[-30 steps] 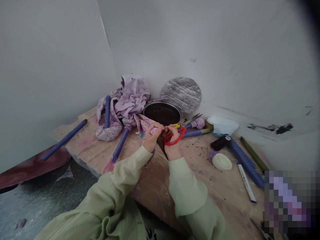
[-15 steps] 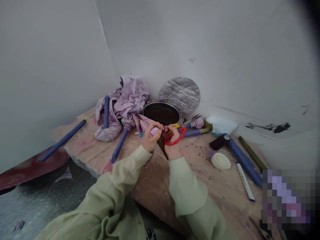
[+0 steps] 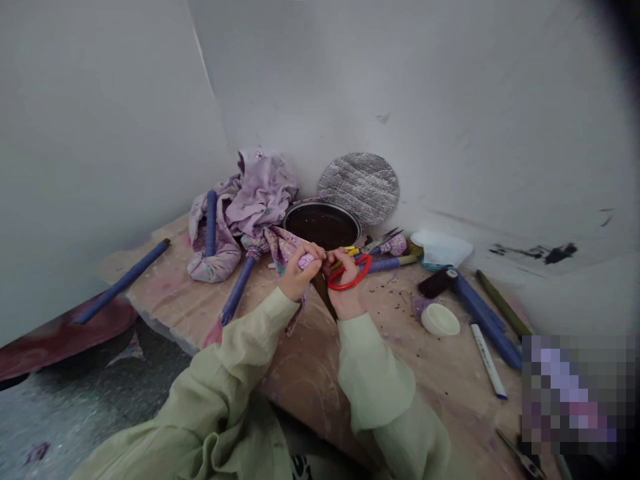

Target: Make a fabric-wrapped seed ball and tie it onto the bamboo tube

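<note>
My left hand (image 3: 295, 283) is closed around a piece of lilac patterned cloth (image 3: 305, 261), bunched into a small knob. A pink-purple flap of patterned fabric (image 3: 283, 248) hangs beside that hand. Scissors with red handles (image 3: 370, 265) rest around the fingers of my right hand (image 3: 346, 297), their blades pointing away to the upper right and slightly apart. The right fingertips pinch close to the left fingers, near the cloth; what lies between them is too small to make out. Just beyond both hands sits a round dark container (image 3: 323, 203) with brown contents.
A crumpled lilac cloth (image 3: 263, 193) and blue wrapped sticks (image 3: 237, 290) lie left. Behind stands a silvery quilted disc (image 3: 359, 188) against the wall. To the right are a dark thread spool (image 3: 435, 283), white cup (image 3: 440, 320), marker (image 3: 489, 360) and more sticks (image 3: 490, 327).
The view has shifted very slightly. Both hands keep nearly the same pose, with the cloth and the scissors still held.
</note>
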Demonstrator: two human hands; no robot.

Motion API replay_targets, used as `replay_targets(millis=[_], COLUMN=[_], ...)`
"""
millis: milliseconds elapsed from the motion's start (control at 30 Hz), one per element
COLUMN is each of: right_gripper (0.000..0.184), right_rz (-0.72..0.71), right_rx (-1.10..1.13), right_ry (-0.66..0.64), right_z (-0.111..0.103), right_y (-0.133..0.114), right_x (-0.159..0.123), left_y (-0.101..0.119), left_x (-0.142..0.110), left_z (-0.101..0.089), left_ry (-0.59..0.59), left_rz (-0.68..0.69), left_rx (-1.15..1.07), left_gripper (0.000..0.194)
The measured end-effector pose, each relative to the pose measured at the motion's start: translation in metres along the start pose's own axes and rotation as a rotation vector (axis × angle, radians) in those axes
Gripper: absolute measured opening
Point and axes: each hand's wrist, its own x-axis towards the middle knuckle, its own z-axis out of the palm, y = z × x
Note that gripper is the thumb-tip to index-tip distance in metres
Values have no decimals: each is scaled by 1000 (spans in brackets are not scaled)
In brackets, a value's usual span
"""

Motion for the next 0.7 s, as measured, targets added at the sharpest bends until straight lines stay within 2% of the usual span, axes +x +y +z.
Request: replay_targets(millis=[100, 200, 300, 400, 500, 567, 633, 700], right_gripper=[24, 34, 44, 44, 40, 40, 40, 39], right_rz=[3, 19, 93, 117, 59, 42, 36, 28], right_rx=[44, -63, -292, -466, -527, -583, -696, -830], right_ry=[-5, -58, -236, -385, -417, -418, -407, -401], right_z=[-9, -21, -28, -26, -26, -33, -46, -65], right_y=[-10, -20, -21, -17, -18, -26, -37, -50], right_x=[-3, -6, -13, -19, -23, -23, -25, -28], left_y=[1, 2, 4, 9, 12, 13, 11, 8], left_x=[2, 5, 7, 8, 7, 2, -7, -21], left_z=[-4, -7, -8, -8, -13, -19, -26, -33], left_ry=[16, 30, 46, 40, -48, -135, -200, -236], left_rz=[-9, -31, -63, -78, -62, -42, -46, -67], left_rx=[40, 70, 85, 106, 167, 211, 255, 341], left_gripper=[25, 28, 27, 25, 33, 55, 73, 72])
